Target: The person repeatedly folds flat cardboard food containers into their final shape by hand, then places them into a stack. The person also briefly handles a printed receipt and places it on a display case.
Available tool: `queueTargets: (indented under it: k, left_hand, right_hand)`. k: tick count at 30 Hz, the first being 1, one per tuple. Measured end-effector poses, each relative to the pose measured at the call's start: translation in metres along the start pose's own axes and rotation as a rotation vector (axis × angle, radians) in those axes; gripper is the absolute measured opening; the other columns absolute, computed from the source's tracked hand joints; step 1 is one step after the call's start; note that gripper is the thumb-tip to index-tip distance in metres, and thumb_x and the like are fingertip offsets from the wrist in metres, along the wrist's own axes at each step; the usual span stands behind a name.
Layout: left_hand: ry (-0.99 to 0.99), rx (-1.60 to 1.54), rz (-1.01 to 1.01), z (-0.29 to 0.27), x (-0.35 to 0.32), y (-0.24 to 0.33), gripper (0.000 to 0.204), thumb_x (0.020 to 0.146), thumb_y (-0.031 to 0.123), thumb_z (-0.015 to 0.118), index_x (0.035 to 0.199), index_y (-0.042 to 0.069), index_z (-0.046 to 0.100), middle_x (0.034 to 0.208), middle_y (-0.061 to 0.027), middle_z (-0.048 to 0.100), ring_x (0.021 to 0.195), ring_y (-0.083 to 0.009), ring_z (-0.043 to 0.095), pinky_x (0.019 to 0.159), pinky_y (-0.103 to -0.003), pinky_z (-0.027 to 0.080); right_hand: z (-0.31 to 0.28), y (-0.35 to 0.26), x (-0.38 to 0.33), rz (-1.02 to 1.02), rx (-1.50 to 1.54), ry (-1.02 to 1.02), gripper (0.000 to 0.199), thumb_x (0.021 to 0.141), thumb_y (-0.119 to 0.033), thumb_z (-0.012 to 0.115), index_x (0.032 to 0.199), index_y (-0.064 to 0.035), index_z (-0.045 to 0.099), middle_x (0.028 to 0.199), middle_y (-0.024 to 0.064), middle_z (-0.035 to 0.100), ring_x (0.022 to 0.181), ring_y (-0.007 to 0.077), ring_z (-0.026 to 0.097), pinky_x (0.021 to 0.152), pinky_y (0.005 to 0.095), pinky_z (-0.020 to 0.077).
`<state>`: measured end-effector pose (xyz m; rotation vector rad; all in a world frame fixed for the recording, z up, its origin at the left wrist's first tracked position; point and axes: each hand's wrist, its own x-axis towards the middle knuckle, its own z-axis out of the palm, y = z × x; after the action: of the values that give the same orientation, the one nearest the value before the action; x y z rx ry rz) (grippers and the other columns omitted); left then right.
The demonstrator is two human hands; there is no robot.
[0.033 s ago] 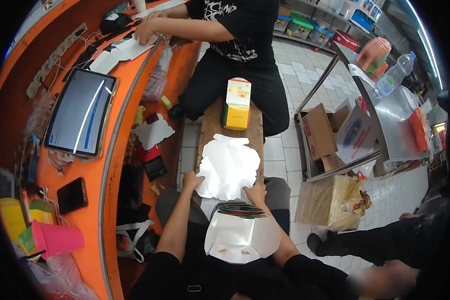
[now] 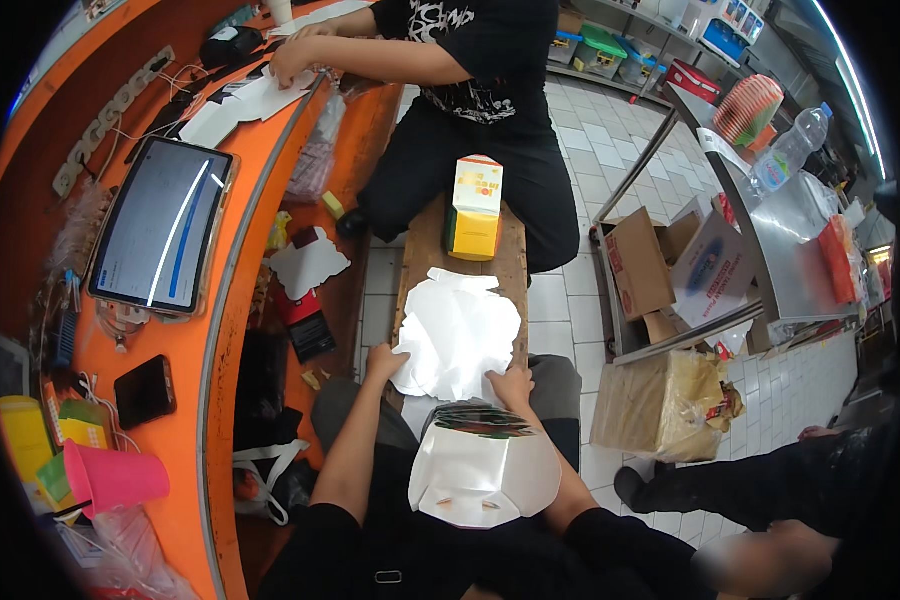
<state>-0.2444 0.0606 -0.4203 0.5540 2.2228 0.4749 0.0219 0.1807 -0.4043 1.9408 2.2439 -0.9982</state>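
A pale white cardboard blank [image 2: 460, 330] with scalloped edges and flaps lies flat on the wooden bench [image 2: 515, 250] in front of me. My left hand [image 2: 384, 363] grips its near left edge between thumb and fingers. On the near right edge, my right hand [image 2: 513, 386] pinches the cardboard. Closer to my body, a white box-shaped cardboard piece [image 2: 485, 465] rests over my lap, with dark and green printed layers showing at its far edge. Beyond the blank stands a folded yellow and white carton [image 2: 475, 215].
Another person [image 2: 460, 60] sits astride the far end of the bench, hands on papers at the orange counter [image 2: 185, 350]. That counter holds a tablet [image 2: 162, 225], a phone [image 2: 144, 391] and a pink cup [image 2: 120, 475]. Cardboard boxes [image 2: 695, 260] sit under a metal table at right.
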Motion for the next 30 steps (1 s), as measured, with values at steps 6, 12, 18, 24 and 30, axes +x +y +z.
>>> queueTargets:
  k: [6,12,18,24,30]
  left_hand:
    - [0.178,0.202,0.088,0.009,-0.021,0.015,0.069,0.071,0.033,0.074,0.118,-0.012,0.051,0.114,-0.0296,0.058,0.105,-0.0378,0.061,0.091,-0.045,0.048]
    - [-0.009,-0.624,0.185,-0.012,-0.039,0.018,0.047,0.081,0.014,0.068,0.118,-0.009,0.048,0.117,-0.0221,0.057,0.106,-0.0287,0.059,0.088,-0.038,0.049]
    - [-0.088,-1.019,0.081,0.055,-0.063,0.012,0.057,0.082,0.01,0.067,0.129,-0.005,0.038,0.124,-0.022,0.05,0.115,-0.0296,0.051,0.095,-0.038,0.044]
    - [0.328,-0.174,0.207,0.059,-0.073,0.011,0.092,0.071,0.028,0.078,0.14,-0.005,0.028,0.134,-0.0272,0.038,0.126,-0.0412,0.038,0.104,-0.046,0.035]
    - [0.479,0.038,0.079,-0.003,-0.032,0.034,0.086,0.07,0.029,0.079,0.137,-0.003,0.035,0.129,-0.0231,0.045,0.12,-0.0398,0.046,0.098,-0.046,0.041]
  right_hand:
    - [-0.005,-0.011,0.025,0.086,0.219,-0.238,0.054,0.067,-0.034,0.075,0.103,0.0044,0.066,0.099,0.0226,0.068,0.097,0.0322,0.065,0.083,0.0397,0.0496]
    - [-0.007,-0.016,0.033,-0.196,0.622,-0.071,0.052,0.072,-0.016,0.072,0.12,-0.0037,0.058,0.112,0.0231,0.062,0.096,0.0364,0.063,0.086,0.0413,0.0495]
    - [-0.052,-0.014,0.049,-0.327,0.501,0.354,0.076,0.072,-0.006,0.07,0.14,-0.0013,0.035,0.126,0.0215,0.053,0.108,0.033,0.058,0.095,0.0394,0.0446]
    - [-0.033,0.01,0.044,0.06,0.612,0.142,0.083,0.07,-0.014,0.073,0.138,0.0099,0.033,0.12,0.0264,0.053,0.109,0.0357,0.057,0.095,0.0384,0.0444]
    - [-0.009,0.015,0.034,-0.088,0.482,0.061,0.041,0.071,-0.016,0.072,0.104,0.0044,0.059,0.094,0.0166,0.062,0.086,0.0284,0.062,0.078,0.0355,0.0482]
